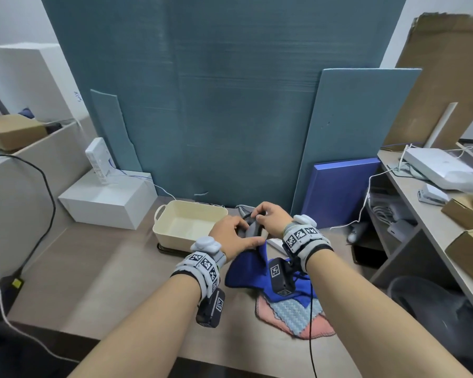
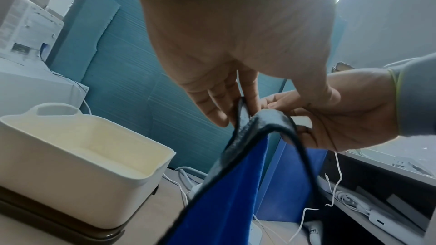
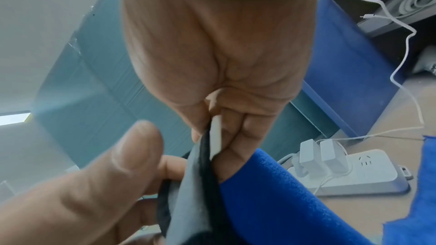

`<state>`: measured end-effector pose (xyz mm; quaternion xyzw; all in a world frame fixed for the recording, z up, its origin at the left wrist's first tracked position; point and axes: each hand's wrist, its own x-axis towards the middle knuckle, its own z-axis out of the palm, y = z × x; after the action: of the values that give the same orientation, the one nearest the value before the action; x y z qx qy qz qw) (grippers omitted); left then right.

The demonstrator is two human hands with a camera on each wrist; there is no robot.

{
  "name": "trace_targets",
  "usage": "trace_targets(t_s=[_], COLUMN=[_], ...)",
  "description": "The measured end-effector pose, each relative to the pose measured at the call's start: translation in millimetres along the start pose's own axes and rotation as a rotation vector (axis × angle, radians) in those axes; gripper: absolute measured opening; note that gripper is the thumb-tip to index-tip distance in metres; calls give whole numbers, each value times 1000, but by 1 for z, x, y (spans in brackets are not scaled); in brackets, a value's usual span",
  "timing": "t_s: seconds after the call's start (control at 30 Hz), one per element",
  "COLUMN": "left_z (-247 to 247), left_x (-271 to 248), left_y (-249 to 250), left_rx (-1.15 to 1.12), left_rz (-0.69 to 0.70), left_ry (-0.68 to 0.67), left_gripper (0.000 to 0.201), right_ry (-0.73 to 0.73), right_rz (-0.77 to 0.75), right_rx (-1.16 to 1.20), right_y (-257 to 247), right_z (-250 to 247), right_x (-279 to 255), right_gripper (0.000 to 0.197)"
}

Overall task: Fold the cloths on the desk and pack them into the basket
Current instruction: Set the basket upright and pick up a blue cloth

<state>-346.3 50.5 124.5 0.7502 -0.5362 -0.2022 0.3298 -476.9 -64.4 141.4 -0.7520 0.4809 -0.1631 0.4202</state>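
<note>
A grey cloth with a dark hem is held up over the desk, just right of the cream basket. My left hand pinches its edge between thumb and fingers. My right hand pinches the hem beside a white label, close against the left. In the left wrist view the grey cloth arches between both hands. A blue cloth rises from the desk up against the grey one. Under it lies a pink and pale blue cloth. Nothing shows inside the basket.
The basket stands on a dark base. A white power strip with chargers and cables lies behind the cloths. A white box sits left of the basket, a blue folder leans at the back, and a shelf unit stands on the right.
</note>
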Motion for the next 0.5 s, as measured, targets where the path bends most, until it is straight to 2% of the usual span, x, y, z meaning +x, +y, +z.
trace_targets(t_s=[0.13,0.3,0.4,0.5], left_z=[-2,-7,-11,-20], left_x=[0,-1,1,2], left_y=[-5,-7,-9,-13], left_rx=[64,170,251,260], left_rz=[-5,-9,-2,3], left_ry=[17,39,48,58], left_gripper=[58,56,30,12], right_ry=[-133,-299,-352,-227], right_rz=[164,177,176,54], right_rx=[284,444,388,122], right_y=[-11,-16,-23,-22], right_z=[2,4,8,7], right_x=[-8,-12,-14,-16], right_gripper=[27,27,20,16])
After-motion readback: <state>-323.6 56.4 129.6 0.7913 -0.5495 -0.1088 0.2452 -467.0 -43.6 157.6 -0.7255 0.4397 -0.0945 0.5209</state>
